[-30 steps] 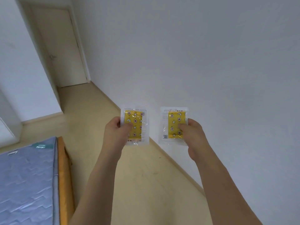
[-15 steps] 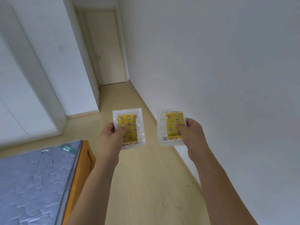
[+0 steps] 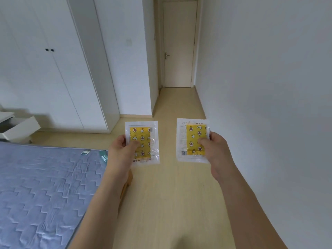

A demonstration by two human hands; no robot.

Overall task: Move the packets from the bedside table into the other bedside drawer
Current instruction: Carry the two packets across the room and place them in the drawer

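Head view shows both my arms stretched out over the pale wood floor (image 3: 170, 203), each hand carrying one packet. My left hand (image 3: 120, 155) pinches the left packet (image 3: 143, 143) by its lower left side, thumb across the front and fingers curled behind; the packet stands upright, a clear wrapper with a yellow insert printed with stars and flowers. My right hand (image 3: 218, 152) pinches the right packet (image 3: 191, 140) the same way from its right edge, thumb pressed on the yellow panel. The two packets are held side by side, apart from each other, in the air. To my left lies a bed with a blue-grey quilted mattress (image 3: 45, 191). Beyond its far corner a white bedside drawer (image 3: 18, 129) stands pulled open. White wardrobe doors (image 3: 53, 69) fill the left wall, and a closed cream door (image 3: 178, 44) ends the hallway ahead.
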